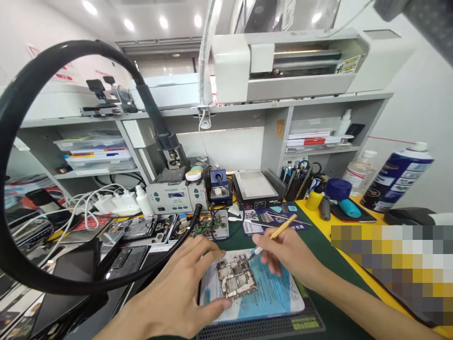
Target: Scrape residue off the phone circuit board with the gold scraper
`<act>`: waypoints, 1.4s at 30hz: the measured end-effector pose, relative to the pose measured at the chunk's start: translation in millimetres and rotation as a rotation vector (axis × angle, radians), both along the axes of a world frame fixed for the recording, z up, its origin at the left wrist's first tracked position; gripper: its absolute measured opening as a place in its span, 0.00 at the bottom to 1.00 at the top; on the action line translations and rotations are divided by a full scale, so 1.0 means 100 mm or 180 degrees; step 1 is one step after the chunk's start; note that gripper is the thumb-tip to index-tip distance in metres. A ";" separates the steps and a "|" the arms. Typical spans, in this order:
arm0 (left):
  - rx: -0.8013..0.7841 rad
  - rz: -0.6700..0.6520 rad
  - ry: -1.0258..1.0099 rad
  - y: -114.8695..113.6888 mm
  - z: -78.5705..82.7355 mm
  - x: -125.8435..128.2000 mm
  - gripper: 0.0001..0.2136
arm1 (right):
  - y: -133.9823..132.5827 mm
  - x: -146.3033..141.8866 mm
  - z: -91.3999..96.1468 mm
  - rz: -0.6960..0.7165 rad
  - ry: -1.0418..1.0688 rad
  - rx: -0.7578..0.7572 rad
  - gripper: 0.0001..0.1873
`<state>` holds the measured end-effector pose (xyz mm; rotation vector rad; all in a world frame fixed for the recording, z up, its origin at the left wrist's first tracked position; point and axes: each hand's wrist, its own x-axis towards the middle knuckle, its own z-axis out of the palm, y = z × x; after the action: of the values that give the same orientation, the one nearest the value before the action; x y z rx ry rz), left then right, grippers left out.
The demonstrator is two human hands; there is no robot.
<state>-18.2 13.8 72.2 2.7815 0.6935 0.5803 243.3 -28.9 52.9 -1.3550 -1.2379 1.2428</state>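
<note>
A phone circuit board (238, 278) lies flat on a blue and white mat (276, 295). My left hand (180, 288) spans its left side, thumb and fingers spread, thumb tip by the lower edge and index fingertip by the upper left corner. Whether they press on the board I cannot tell. Between the fingers of my right hand (283, 250) is a small yellow-handled brush (284, 226), tilted, its thin dark tip at the board's upper right edge. Beneath the mat shows a dark perforated pad (262, 327).
A black flexible arm (9, 226) loops across the left side, passing near my left wrist. Phones (123, 262) and a tray of small boards (215, 226) lie to the left and behind. A hot air station (177, 196) and a heating plate (255, 186) stand at the back; a spray can (396, 177) stands right.
</note>
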 end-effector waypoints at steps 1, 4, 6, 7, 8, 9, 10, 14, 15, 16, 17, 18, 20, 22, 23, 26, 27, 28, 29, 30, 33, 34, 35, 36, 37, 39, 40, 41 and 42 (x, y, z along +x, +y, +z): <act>0.0042 0.0020 0.0125 -0.02 0.01 0.01 0.29 | 0.00 0.00 0.00 0.0033 -0.0009 0.0002 0.21; 0.0258 0.0105 0.0401 -0.07 0.01 0.03 0.30 | -0.01 0.02 0.01 0.0128 -0.0023 0.0034 0.20; 0.0364 0.0108 0.0466 -0.09 -0.01 0.04 0.27 | -0.01 0.02 0.01 0.0165 -0.0022 0.0064 0.20; 0.0388 0.0081 0.0476 -0.09 -0.02 0.05 0.25 | -0.01 0.03 0.01 0.0178 -0.0017 0.0071 0.20; 0.0414 0.0055 0.0470 -0.09 -0.03 0.05 0.25 | 0.00 0.03 0.01 0.0184 -0.0007 0.0071 0.20; 0.0442 0.0032 0.0448 -0.08 -0.04 0.05 0.25 | 0.00 0.03 0.01 0.0190 0.0011 0.0065 0.20; 0.0466 0.0013 0.0421 -0.08 -0.05 0.04 0.25 | 0.00 0.03 0.02 0.0189 0.0036 0.0059 0.20; 0.0498 -0.0059 0.0283 -0.06 -0.11 0.03 0.26 | -0.01 0.02 0.08 0.0191 0.0184 0.0055 0.20; 0.0496 -0.0083 0.0252 -0.06 -0.12 0.03 0.26 | -0.02 0.02 0.09 0.0204 0.0221 0.0052 0.20; 0.0501 -0.0099 0.0210 -0.06 -0.14 0.03 0.26 | -0.04 0.02 0.11 0.0221 0.0250 0.0054 0.19; 0.0512 -0.0118 0.0165 -0.06 -0.15 0.03 0.26 | -0.05 0.02 0.12 0.0245 0.0274 0.0045 0.18; 0.0518 -0.0135 0.0123 -0.06 -0.16 0.03 0.25 | -0.06 0.02 0.12 0.0265 0.0287 0.0032 0.17; 0.0517 -0.0145 0.0051 -0.07 -0.17 0.03 0.24 | -0.08 0.01 0.13 0.0289 0.0291 -0.0016 0.16; 0.0518 -0.0134 0.0028 -0.08 -0.19 0.02 0.22 | -0.08 0.01 0.12 0.0307 0.0284 -0.0079 0.15; 0.0534 -0.0125 0.0028 -0.09 -0.19 0.02 0.21 | -0.08 0.00 0.12 0.0328 0.0287 -0.0113 0.15; 0.0679 -0.0123 0.0013 -0.13 -0.20 0.01 0.18 | -0.10 -0.02 0.12 0.0398 0.0337 -0.0183 0.13; 0.0725 -0.0122 -0.0005 -0.14 -0.21 0.01 0.17 | -0.11 -0.03 0.12 0.0411 0.0354 -0.0193 0.13; 0.0751 -0.0114 -0.0021 -0.15 -0.21 0.01 0.16 | -0.12 -0.04 0.13 0.0412 0.0372 -0.0203 0.13; 0.0765 -0.0106 -0.0046 -0.16 -0.22 0.00 0.15 | -0.14 -0.05 0.13 0.0414 0.0376 -0.0208 0.13; 0.0769 -0.0102 -0.0063 -0.16 -0.22 0.01 0.14 | -0.15 -0.06 0.13 0.0405 0.0360 -0.0202 0.13; 0.0813 -0.0088 -0.0107 -0.15 -0.25 0.01 0.14 | -0.18 -0.10 0.13 0.0346 0.0259 -0.0146 0.14; 0.0832 -0.0087 -0.0124 -0.14 -0.26 0.01 0.14 | -0.18 -0.10 0.12 0.0309 0.0226 -0.0109 0.14; 0.0849 -0.0096 -0.0135 -0.14 -0.27 0.00 0.14 | -0.18 -0.11 0.11 0.0280 0.0204 -0.0079 0.15; 0.0863 -0.0114 -0.0146 -0.13 -0.29 0.00 0.13 | -0.18 -0.11 0.10 0.0250 0.0195 -0.0061 0.15; 0.0878 -0.0126 -0.0161 -0.12 -0.30 0.00 0.13 | -0.18 -0.12 0.09 0.0236 0.0185 -0.0053 0.15; 0.0899 -0.0154 -0.0162 -0.11 -0.33 -0.01 0.13 | -0.19 -0.12 0.07 0.0208 0.0172 -0.0038 0.14; 0.0898 -0.0139 -0.0146 -0.11 -0.33 -0.02 0.14 | -0.20 -0.12 0.07 0.0206 0.0181 -0.0027 0.13; 0.0887 -0.0103 -0.0131 -0.11 -0.34 -0.02 0.14 | -0.21 -0.12 0.06 0.0197 0.0190 -0.0018 0.12; 0.0884 -0.0088 -0.0134 -0.11 -0.34 -0.03 0.15 | -0.23 -0.11 0.06 0.0193 0.0188 0.0003 0.11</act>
<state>-21.0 2.5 38.5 3.0157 0.6054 0.7817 232.0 -51.6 59.1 -1.2793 -1.2461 1.3151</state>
